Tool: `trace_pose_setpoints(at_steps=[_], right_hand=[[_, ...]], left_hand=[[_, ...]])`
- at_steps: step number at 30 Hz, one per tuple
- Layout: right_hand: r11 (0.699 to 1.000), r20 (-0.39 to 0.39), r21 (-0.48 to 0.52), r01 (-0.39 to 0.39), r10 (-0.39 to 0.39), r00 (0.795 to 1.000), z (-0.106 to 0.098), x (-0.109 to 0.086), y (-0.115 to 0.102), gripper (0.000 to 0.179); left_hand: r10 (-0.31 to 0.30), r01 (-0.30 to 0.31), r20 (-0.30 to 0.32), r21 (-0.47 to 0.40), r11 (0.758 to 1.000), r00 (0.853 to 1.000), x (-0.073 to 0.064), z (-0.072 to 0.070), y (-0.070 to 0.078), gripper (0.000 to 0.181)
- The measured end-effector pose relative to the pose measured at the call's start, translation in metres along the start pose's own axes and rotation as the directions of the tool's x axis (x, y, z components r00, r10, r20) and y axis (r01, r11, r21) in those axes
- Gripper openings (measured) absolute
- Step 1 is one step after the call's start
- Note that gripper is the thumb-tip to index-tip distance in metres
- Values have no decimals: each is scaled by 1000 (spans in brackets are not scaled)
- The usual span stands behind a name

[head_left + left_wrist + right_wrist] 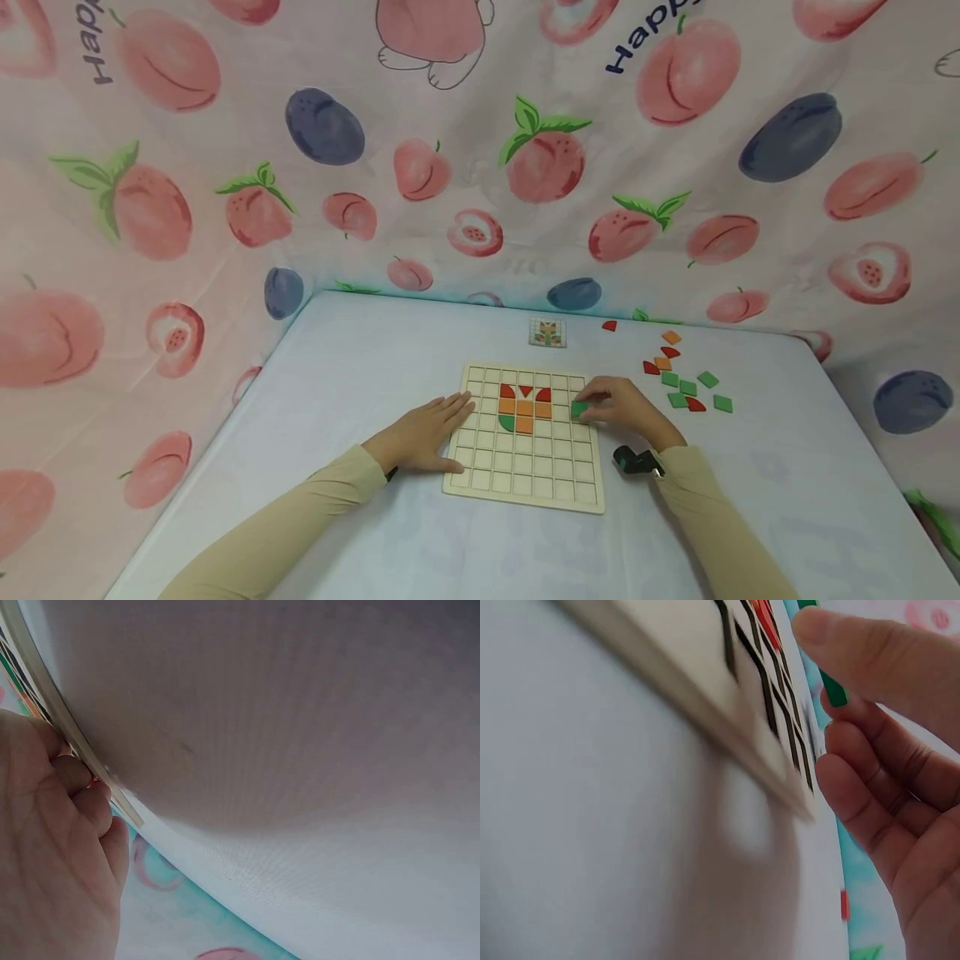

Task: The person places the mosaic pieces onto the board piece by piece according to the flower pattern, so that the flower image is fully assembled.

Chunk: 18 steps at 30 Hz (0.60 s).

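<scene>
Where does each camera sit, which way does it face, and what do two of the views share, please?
Head: on the person's head, facing forward and down at the board, table and patterned cloth; the left hand, right hand and both sleeves show.
Left wrist: on that wrist, looking low across the table along the board's edge; palm and fingers show.
Right wrist: on that wrist, looking along the board's side; thumb and fingers show, a green tile in their grip.
Shared: head and right wrist both show the green tile in the right hand.

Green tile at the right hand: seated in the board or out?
Out: the right hand pinches the green tile, and the right wrist view shows a gap between it and the board.
</scene>
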State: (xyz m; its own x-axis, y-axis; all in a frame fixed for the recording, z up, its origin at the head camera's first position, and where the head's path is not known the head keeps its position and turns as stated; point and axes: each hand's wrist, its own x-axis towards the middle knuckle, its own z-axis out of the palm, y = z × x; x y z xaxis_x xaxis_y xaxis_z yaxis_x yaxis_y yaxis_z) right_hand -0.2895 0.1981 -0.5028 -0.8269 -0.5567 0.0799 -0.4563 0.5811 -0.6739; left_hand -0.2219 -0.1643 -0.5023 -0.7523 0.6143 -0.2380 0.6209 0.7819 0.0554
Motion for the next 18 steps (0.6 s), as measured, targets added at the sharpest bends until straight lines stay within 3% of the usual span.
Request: trace_pose_setpoints(at_steps=[7,18], right_hand=[[998,31,32,61,-62,998,16,7,-13,25],[995,74,39,89,-92,993,31,12,-26,20]], left_hand=[[2,-2,-6,-4,1000,1000,1,1,-1,101],[7,-7,-5,-1,1000,1000,0,1,-1,101]])
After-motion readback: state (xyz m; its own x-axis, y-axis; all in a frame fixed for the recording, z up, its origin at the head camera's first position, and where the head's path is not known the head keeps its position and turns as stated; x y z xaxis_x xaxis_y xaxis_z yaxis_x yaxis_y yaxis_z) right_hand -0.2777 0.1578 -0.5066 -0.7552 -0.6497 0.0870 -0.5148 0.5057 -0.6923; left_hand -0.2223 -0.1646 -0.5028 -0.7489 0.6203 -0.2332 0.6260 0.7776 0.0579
